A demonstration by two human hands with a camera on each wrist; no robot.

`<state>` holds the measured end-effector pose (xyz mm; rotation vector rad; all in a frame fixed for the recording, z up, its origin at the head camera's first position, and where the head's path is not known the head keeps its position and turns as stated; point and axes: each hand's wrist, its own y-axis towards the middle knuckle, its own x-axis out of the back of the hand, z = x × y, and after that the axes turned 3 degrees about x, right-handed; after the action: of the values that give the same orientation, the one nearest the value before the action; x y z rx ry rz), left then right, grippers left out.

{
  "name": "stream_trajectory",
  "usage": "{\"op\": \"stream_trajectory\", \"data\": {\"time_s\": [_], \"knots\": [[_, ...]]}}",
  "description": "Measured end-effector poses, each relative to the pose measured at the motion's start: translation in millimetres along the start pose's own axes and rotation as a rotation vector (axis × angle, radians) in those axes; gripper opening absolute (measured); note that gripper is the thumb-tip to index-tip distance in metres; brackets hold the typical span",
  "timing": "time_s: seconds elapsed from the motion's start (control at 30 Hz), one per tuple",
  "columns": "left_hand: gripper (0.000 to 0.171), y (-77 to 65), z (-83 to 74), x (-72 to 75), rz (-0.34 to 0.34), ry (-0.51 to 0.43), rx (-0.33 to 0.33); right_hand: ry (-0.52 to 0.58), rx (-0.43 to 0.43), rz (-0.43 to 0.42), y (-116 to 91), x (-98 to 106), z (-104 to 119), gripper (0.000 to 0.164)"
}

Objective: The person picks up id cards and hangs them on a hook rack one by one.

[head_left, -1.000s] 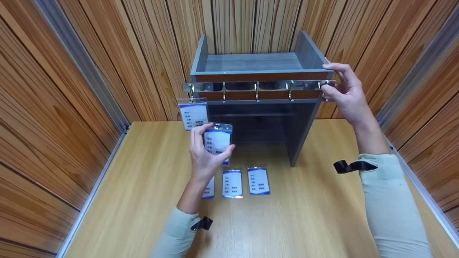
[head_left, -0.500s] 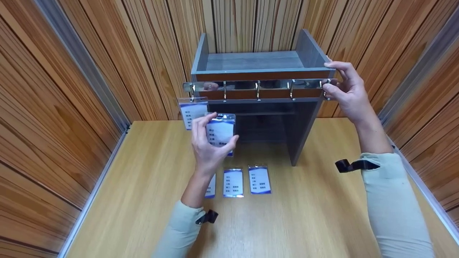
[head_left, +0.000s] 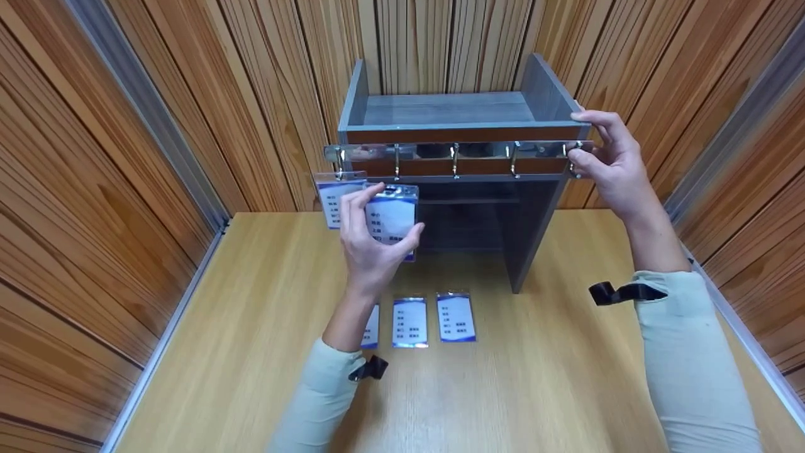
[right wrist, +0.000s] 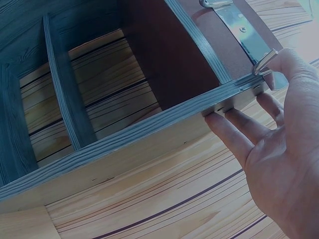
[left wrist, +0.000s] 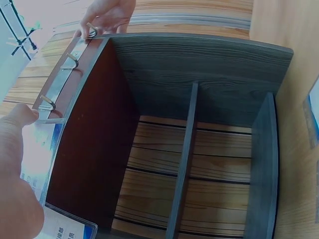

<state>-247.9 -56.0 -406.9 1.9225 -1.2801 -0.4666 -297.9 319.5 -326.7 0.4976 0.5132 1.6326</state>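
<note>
My left hand [head_left: 368, 248] holds an ID badge [head_left: 397, 217] in a clear plastic sleeve by its edges, upright, its top just below the metal hook rail [head_left: 481, 151]. The badge has a white card with blue bands. To its left, a similar badge [head_left: 329, 192] hangs from the leftmost hook, partly behind my fingers. In the left wrist view, the held badge [left wrist: 39, 154] has its top edge close to a hook [left wrist: 48, 102]. My right hand [head_left: 610, 154] grips the right end of the grey shelf unit [head_left: 534, 220], thumb by the last hook [right wrist: 265, 62] and fingers against the side panel.
On the wooden table [head_left: 251, 327] lie two badges, a middle one [head_left: 410, 324] and a right one [head_left: 456, 318], with a third badge [head_left: 371, 327] partly hidden behind my left wrist. Wood-plank walls [head_left: 283, 113] stand close behind and at both sides.
My left hand has lifted the badge up and slightly right, toward the hook rail. My right hand keeps its grip on the shelf's right end.
</note>
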Motion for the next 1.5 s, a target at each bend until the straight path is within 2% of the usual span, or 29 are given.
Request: {"op": "stream_trajectory", "data": {"time_s": [0.5,0.87,1.23,1.5], "knots": [[0.073,9.0,-1.4,-7.6,-0.009,-0.027,-0.030,-0.017,0.004,0.004,2,-3,0,0.046],[0.071,10.8,1.4,-13.5,-0.021,-0.001,-0.039,0.013,0.019,0.023,1,-2,0,0.046],[0.069,10.4,-1.8,-15.4,-0.023,0.014,-0.027,-0.012,0.014,0.007,1,2,-1,0.047],[0.070,10.0,5.0,-19.4,-0.011,0.032,0.004,-0.007,0.012,0.012,0,0,-1,0.046]]}}
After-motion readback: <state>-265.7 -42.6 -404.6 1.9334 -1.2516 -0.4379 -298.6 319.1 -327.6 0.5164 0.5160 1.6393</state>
